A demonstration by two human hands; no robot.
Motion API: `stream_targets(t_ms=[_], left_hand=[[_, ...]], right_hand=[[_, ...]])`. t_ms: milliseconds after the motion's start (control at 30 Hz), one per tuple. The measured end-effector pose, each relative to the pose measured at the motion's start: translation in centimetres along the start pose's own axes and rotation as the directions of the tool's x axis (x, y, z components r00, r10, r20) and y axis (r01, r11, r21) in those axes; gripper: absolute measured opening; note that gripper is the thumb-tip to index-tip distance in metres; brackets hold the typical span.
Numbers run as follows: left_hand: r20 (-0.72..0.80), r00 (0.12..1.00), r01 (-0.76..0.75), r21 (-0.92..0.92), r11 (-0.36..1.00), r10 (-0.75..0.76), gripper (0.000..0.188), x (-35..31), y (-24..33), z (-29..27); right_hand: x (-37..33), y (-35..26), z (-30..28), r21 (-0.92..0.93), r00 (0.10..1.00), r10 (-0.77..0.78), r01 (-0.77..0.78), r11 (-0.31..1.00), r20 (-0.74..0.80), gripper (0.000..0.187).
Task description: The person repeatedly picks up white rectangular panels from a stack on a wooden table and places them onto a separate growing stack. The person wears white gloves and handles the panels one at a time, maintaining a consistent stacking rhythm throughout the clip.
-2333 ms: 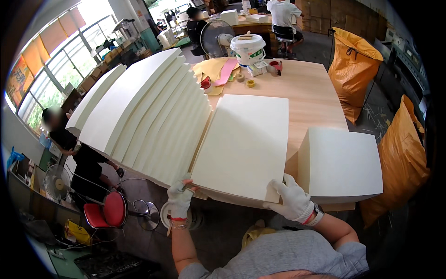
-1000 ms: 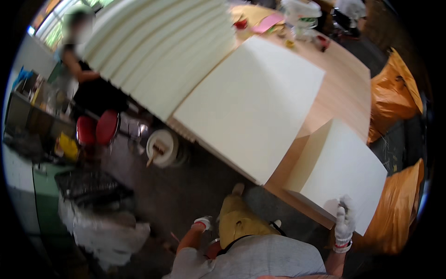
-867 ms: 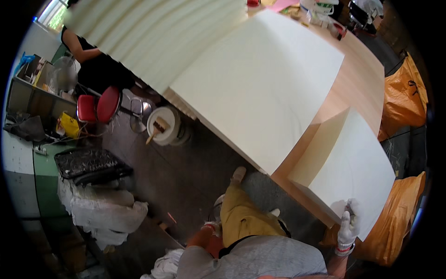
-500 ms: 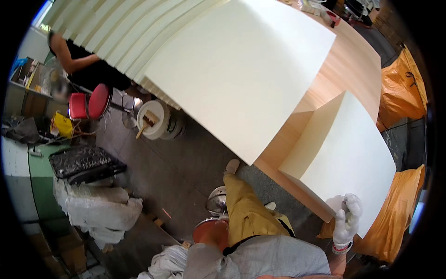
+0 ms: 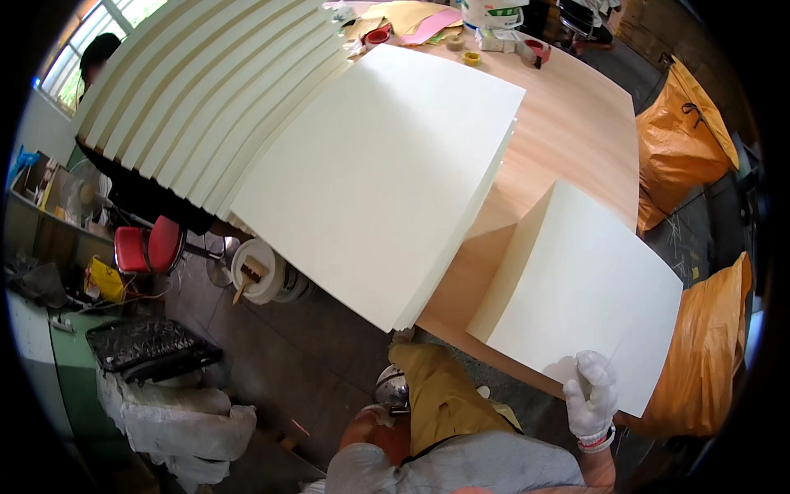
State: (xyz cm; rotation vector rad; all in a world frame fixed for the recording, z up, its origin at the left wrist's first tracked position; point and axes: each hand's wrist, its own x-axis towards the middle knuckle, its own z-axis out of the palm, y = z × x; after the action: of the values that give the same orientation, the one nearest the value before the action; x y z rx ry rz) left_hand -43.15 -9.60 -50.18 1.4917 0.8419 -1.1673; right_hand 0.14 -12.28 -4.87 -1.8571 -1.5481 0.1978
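My right hand [image 5: 591, 403], in a white glove, rests at the near edge of a stack of white sheets [image 5: 597, 288] on the right. Its thumb stands apart from the slightly bent fingers, with nothing visible between them. Low in the middle is my left hand [image 5: 378, 413], beside my leg and a stool; its fingers are too unclear to make out. A larger stack of white sheets [image 5: 378, 181] lies ahead, its near corner reaching past the table edge. Left of it, more white sheets [image 5: 206, 99] are fanned out in overlapping steps.
The wooden table [image 5: 576, 123] carries tape rolls [image 5: 471, 58] and a white tub [image 5: 492, 13] at its far side. Orange sacks [image 5: 699, 346] stand at right. On the left are a bucket [image 5: 262, 280] with a brush, a red chair [image 5: 152, 245], a black case [image 5: 152, 346] and a person [image 5: 148, 193].
The view has shifted, showing more of the table's far side. My left hand has come up slightly beside my leg. My right hand stays at the smaller stack's near edge.
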Motion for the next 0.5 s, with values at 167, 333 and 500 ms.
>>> stream_targets(t_ms=[167,333,500], left_hand=[[-0.033,0.999,-0.009,0.027,1.000,0.010,0.067,0.3,2.0,-1.3],[-0.022,0.999,-0.026,0.117,0.993,0.028,0.058,0.2,2.1,-3.3],[-0.060,0.997,-0.044,0.207,0.977,0.057,0.049,0.3,0.2,-5.9]], right_hand=[[0.7,-0.1,0.4,-0.016,0.999,-0.030,0.029,0.999,-0.030,0.043],[0.3,-0.3,0.6,-0.054,0.997,0.026,-0.030,0.998,-0.078,0.042],[-0.6,-0.3,0.8,0.010,0.989,0.082,-0.082,0.997,-0.124,0.039]])
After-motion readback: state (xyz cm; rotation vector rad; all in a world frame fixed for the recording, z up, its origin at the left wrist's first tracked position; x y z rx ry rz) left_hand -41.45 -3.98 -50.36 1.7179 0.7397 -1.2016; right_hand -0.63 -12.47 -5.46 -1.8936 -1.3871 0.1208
